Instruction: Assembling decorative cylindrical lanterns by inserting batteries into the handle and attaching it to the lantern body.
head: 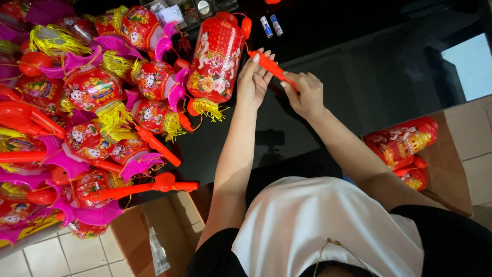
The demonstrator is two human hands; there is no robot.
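My left hand (252, 77) and my right hand (306, 94) both hold a red plastic handle stick (271, 66) over a black glossy table (359, 77). My left fingers grip its far end; my right fingers pinch the near end. The stick leads to a red cylindrical toy lantern (216, 56) with printed figures, flowers and a yellow tassel fringe, lying just left of my left hand.
A big heap of red and pink toy lanterns (92, 118) with yellow tassels and red handles fills the left. Two small batteries (271, 24) lie at the table's far side. More red lanterns (402, 146) sit in a cardboard box at the right. Another box (154, 231) stands below on the tiled floor.
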